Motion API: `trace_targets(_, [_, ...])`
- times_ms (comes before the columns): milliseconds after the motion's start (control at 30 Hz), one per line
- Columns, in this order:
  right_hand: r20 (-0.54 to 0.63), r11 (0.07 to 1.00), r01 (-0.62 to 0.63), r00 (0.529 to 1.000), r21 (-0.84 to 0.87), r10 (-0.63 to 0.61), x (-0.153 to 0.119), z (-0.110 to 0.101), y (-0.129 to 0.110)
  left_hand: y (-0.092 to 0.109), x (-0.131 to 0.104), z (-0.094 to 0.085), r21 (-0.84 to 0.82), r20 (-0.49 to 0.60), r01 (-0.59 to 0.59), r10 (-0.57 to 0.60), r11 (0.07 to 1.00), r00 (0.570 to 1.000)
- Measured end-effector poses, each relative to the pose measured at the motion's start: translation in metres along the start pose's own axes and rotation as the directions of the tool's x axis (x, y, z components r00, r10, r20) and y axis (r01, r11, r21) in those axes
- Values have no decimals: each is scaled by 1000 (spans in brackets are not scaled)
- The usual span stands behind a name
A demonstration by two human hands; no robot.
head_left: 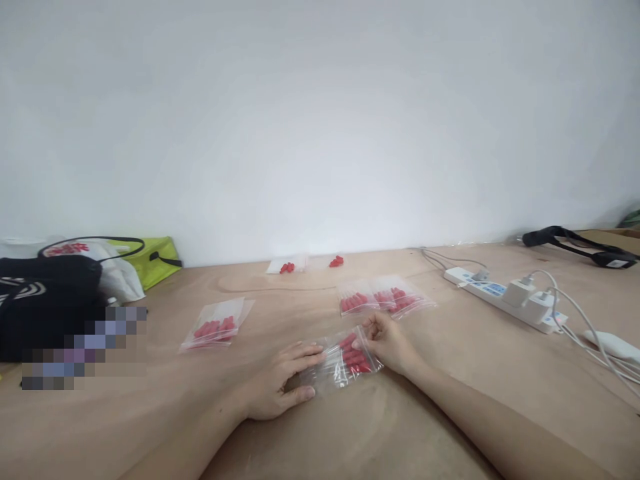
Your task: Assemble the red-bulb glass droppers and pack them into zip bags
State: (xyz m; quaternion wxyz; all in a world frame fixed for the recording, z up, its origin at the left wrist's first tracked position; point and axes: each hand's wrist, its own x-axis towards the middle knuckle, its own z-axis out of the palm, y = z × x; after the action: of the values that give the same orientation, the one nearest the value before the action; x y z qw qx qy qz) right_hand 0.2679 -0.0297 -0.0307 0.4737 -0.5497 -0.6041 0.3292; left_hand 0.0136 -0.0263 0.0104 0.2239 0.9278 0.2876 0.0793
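A clear plastic zip bag (334,365) lies in front of me on the wooden table. Inside it are several slim pieces with red ends (356,361) and pale shafts; their exact kind is not clear. My left hand (280,381) rests with fingers stretched out at the bag's left end, fingertips touching the plastic. At the opposite end, my right hand (385,341) pinches the bag's upper right edge between thumb and fingers. Just beyond lie more filled bags (357,300) with red contents, partly overlapping. Another small stack of such bags (215,327) is off to the left.
Two small groups of red pieces (287,268) lie near the wall, one on a bag. A white power strip (493,293) with plugs and cables stands right, near a black headset-like frame (575,247). Black bag (50,307) and lime-green bag (155,257) sit left.
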Motion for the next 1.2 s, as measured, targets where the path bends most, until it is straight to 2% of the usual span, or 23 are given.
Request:
trace_targets(100, [90, 996, -87, 992, -30, 89, 2, -10, 4, 1, -1, -2, -10, 9, 1, -1, 1000, 1000])
trace_targets(167, [162, 996, -87, 983, -30, 91, 3, -17, 5, 2, -2, -3, -21, 13, -20, 20, 1000, 1000])
trace_targets(267, [232, 990, 94, 970, -107, -67, 3, -26, 2, 0, -3, -7, -18, 31, -66, 66, 998, 997])
trace_targets(333, [293, 959, 227, 941, -171, -171, 0, -29, -3, -5, -3, -9, 41, -5, -53, 54, 998, 999])
trace_targets(400, [357, 932, 295, 910, -209, -208, -4, -27, -10, -12, -2, -12, 149, -141, 31, -9, 988, 990])
trace_targets(433, [378, 924, 312, 901, -222, -214, -7, -25, -13, -15, -1, -13, 198, -238, 100, -52, 975, 970])
trace_targets(500, [388, 906, 343, 892, -248, -231, -13, -19, -20, -19, 0, -13, 231, -423, 242, -127, 942, 897])
trace_targets(567, [373, 880, 384, 888, -280, -269, -20, -11, -24, -17, 1, -10, 189, -510, 292, -160, 937, 845])
trace_targets(600, [362, 867, 397, 889, -302, -281, -23, -7, -26, -12, 1, -7, 161, -511, 274, -158, 948, 845])
trace_targets(733, [295, 828, 370, 919, -421, -261, -32, 8, -30, 13, -4, 13, 109, -352, 161, -113, 981, 929])
trace_targets(800, [284, 794, 373, 922, -480, -262, -35, 13, -31, 22, -6, 23, 120, -294, 128, -88, 984, 952])
trace_targets(900, [296, 715, 414, 909, -564, -293, -36, 20, -32, 22, -3, 27, 120, -238, 80, -50, 990, 970])
trace_targets(1000, [284, 626, 446, 894, -640, -346, -30, 26, -32, 7, 9, 19, 107, -181, 28, -8, 994, 983])
trace_targets(1067, [280, 573, 479, 871, -665, -403, -22, 29, -31, -5, 18, 11, 120, -217, 7, 19, 993, 976])
trace_targets(1200, [340, 538, 602, 790, -590, -511, -2, 26, -25, -23, 25, 1, 174, -408, 10, 63, 985, 911])
